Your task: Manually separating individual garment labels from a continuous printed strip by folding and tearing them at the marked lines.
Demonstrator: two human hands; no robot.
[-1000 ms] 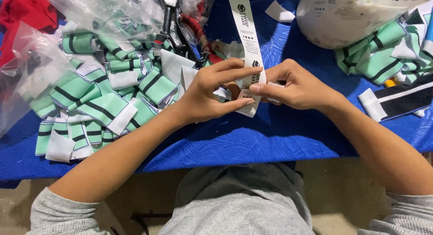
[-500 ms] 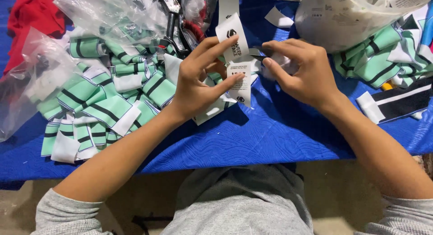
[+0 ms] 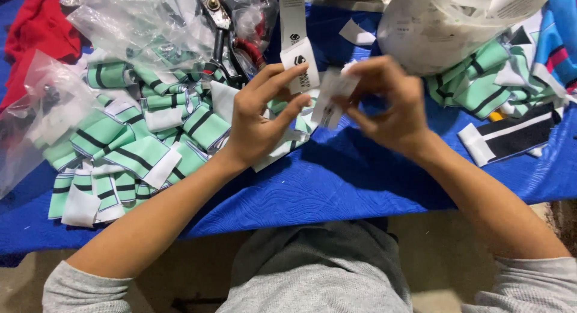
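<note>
The left hand (image 3: 259, 117) pinches the end of a long white label strip (image 3: 296, 36) between thumb and fingers, above the blue bench (image 3: 336, 174). The right hand (image 3: 390, 105), blurred, is closed on a small white tag (image 3: 329, 105) just beside the strip. Left of the hands lies a heap of green striped cloth pieces (image 3: 132, 144) with clear plastic bags (image 3: 138, 24) over them. A white bag (image 3: 445, 24) sits beyond the right hand.
</note>
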